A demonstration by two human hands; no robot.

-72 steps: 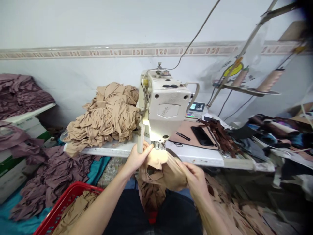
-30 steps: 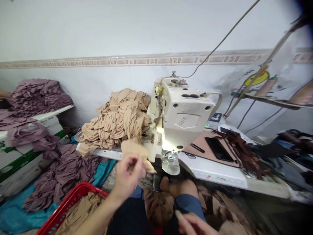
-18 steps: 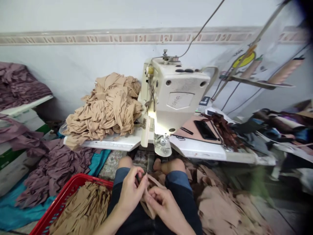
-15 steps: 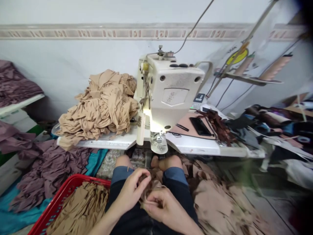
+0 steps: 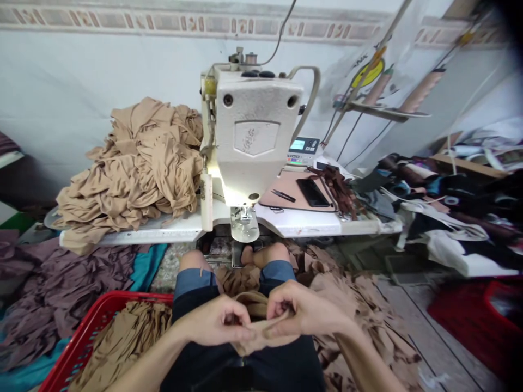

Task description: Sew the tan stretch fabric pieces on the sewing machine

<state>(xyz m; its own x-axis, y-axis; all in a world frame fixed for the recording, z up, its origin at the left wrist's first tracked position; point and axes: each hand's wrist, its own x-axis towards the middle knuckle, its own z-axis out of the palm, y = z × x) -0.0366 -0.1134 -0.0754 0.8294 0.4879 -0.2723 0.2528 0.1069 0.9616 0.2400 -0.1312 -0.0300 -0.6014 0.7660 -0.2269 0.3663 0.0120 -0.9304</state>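
Note:
Above the lap, a beige cloth piece [image 5: 265,336] is stretched between both hands. My left hand [image 5: 218,321] pinches its left end between thumb and fingers. On the right side, my right hand [image 5: 296,310] grips the cloth's upper edge with thumb and fingers. More brown cloth [image 5: 239,279] lies between the knees, beyond the hands. A white sewing machine [image 5: 257,130] stands ahead with its lamp lit, and nothing shows under its needle.
Beige fabric [image 5: 143,169] is heaped left of the machine. A red basket [image 5: 110,302] of tan cloth sits lower left. Black phone [image 5: 312,193] and tweezers [image 5: 283,195] lie on the table [image 5: 302,226]. Thread cones [image 5: 423,91] stand right; cloth covers the floor on both sides.
The view has turned right and down. My hands have moved apart and now hold the beige cloth stretched between them; before, it was bunched near the fingers.

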